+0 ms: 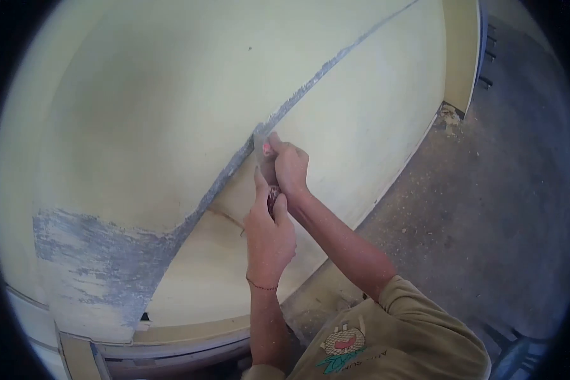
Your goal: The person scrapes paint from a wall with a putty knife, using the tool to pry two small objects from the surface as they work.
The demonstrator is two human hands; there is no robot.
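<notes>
Both hands are on one flat scraper (259,147), its pale blade tip against the wall where a grey stripe runs. My left hand (269,237), with a thin beaded bracelet at the wrist, is closed around the dark handle. Higher up, my right hand (291,168) grips the scraper near its blade, thumb beside a small red spot. The fingers hide much of the tool. The bare grey stripe (297,95) crosses the cream wall (171,126) diagonally and widens at lower left into a rough, streaked grey patch (101,259).
A grey concrete floor (424,221) scattered with pale flecks lies to the right. Some debris (449,117) sits at the wall's corner. Part of a blue chair (519,361) shows at lower right. A ledge (190,332) runs along the bottom left.
</notes>
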